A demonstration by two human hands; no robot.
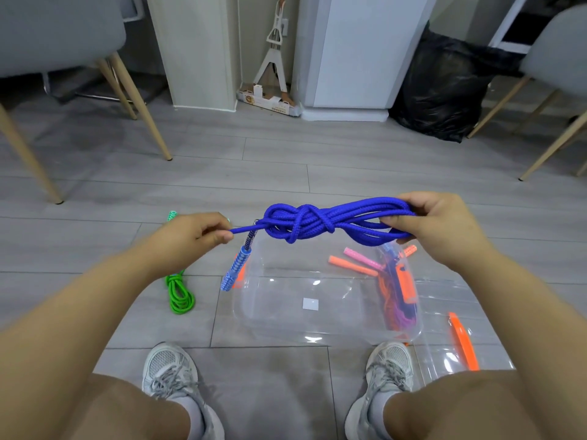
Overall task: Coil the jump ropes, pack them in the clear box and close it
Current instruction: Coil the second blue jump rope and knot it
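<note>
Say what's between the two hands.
Head view: the blue rope, a bundle knotted at its middle, one strand pinched by the left hand, its loops gripped by the right hand.

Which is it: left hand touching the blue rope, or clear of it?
Touching: the head view shows the left hand pinching a strand of the blue rope between thumb and finger.
</note>
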